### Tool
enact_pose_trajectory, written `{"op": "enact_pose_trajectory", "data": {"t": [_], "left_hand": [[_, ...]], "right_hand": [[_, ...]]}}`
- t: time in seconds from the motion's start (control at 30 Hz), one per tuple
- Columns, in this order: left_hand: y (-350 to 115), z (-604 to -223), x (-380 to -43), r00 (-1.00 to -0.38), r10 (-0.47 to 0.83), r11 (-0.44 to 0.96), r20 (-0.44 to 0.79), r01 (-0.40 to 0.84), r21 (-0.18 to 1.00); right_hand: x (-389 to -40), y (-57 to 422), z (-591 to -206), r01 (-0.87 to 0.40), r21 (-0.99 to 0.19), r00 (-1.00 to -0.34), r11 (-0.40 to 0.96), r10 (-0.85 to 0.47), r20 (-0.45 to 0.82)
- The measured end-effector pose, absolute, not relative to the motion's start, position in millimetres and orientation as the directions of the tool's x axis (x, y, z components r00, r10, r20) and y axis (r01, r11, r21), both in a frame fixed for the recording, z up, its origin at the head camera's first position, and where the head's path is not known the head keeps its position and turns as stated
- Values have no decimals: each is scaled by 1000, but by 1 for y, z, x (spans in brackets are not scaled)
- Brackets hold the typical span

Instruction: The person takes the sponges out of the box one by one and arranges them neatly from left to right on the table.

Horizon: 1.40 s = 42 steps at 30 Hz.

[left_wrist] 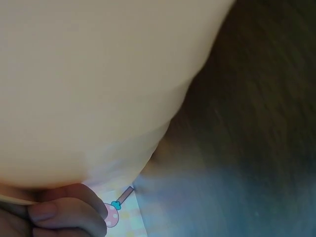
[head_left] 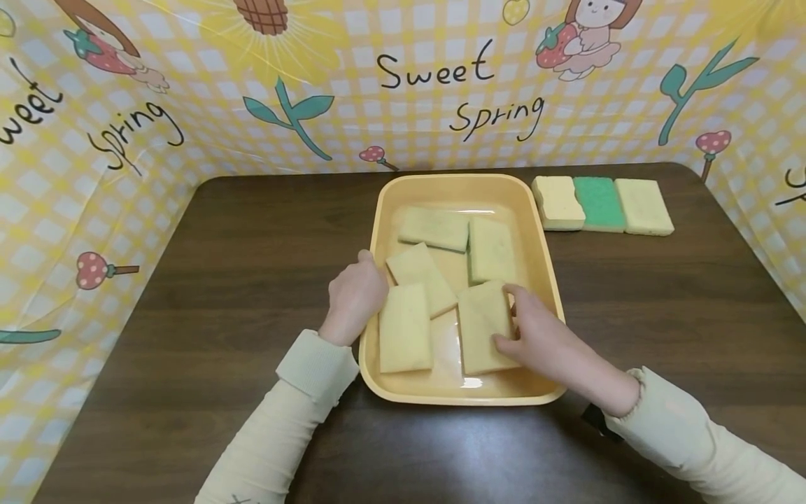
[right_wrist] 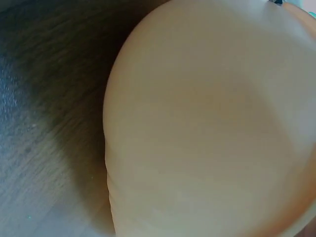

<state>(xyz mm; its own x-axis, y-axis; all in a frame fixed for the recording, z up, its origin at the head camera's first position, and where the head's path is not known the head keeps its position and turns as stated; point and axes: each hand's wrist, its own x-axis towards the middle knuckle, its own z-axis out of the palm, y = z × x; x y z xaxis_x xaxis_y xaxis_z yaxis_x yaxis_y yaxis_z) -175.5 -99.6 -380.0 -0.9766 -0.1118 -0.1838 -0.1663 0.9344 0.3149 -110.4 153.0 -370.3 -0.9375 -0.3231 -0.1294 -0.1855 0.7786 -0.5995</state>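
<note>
A yellow plastic basin (head_left: 462, 397) sits on the table with several pale yellow sponges in it. My left hand (head_left: 355, 290) grips the basin's left rim; the left wrist view catches its curled fingers (left_wrist: 69, 215) low at the left. At the basin's near right, my right hand (head_left: 541, 332) holds a sponge (head_left: 485, 329) by its right side, thumb over the top and index finger at the far corner. Left of it lies another sponge (head_left: 406, 332), overlapping a slanted sponge (head_left: 422, 276). Two more, a sideways sponge (head_left: 434, 227) and an upright sponge (head_left: 492, 248), lie farther back.
Beyond the basin's right rim, a row on the dark wooden table (head_left: 264, 245) holds a wavy-edged cream sponge (head_left: 557, 199), a green-topped sponge (head_left: 599, 203) and a pale sponge (head_left: 644, 206). A checked, patterned cloth (head_left: 428, 143) stands around the back and sides.
</note>
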Motion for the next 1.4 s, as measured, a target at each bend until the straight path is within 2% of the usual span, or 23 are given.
{"op": "enact_pose_trajectory", "data": {"t": [0.27, 0.43, 0.93, 1.17, 1.4], "left_hand": [[-100, -381, -176, -974, -114, 934, -194, -171, 312], [-100, -380, -176, -973, -116, 933, -198, -175, 314], [-98, -378, -175, -978, -105, 944, -182, -156, 292], [-98, -379, -175, -977, -111, 939, -181, -162, 302], [-98, -380, -176, -974, -112, 941, -196, -168, 294]], "right_hand": [[-111, 158, -368, -198, -636, -943, 746, -322, -85], [-111, 160, -360, -159, -662, -953, 733, -290, -91], [-126, 196, -331, -25, -720, -991, 694, -111, -72], [-141, 222, -328, 3, -707, -999, 707, -22, -26], [-157, 246, -333, 86, -694, -996, 715, 58, -63]]}}
